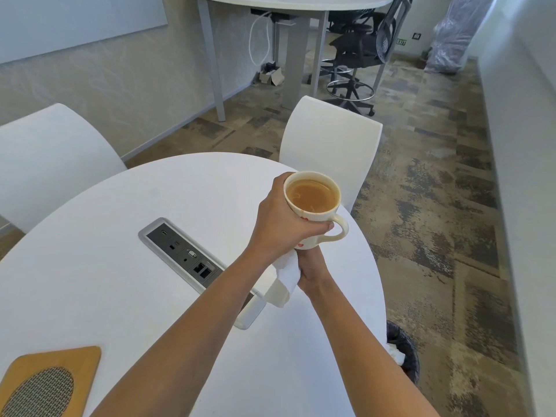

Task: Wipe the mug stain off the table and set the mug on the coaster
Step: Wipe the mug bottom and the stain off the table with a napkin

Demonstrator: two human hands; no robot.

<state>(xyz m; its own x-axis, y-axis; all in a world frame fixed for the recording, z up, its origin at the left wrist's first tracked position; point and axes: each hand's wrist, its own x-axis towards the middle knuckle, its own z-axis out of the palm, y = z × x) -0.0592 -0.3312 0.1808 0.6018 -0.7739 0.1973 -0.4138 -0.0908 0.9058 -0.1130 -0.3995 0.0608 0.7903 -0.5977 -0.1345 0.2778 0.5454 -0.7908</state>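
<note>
My left hand [281,219] grips a cream mug [314,210] with red hearts, full of light brown drink, and holds it lifted above the right side of the round white table [120,296]. Its handle points right. Directly under the mug, my right hand [311,270] clutches a crumpled white cloth [284,279] against the tabletop; part of this hand is hidden by the mug and my left wrist. The stain is not visible. A wooden coaster [51,382] with an oval metal mesh centre lies at the table's near left edge.
A grey power and data socket panel [183,254] is sunk into the table's middle. White chairs stand at the far left [51,155] and far right [329,145]. A black waste bin [404,353] with white paper sits on the floor right of the table.
</note>
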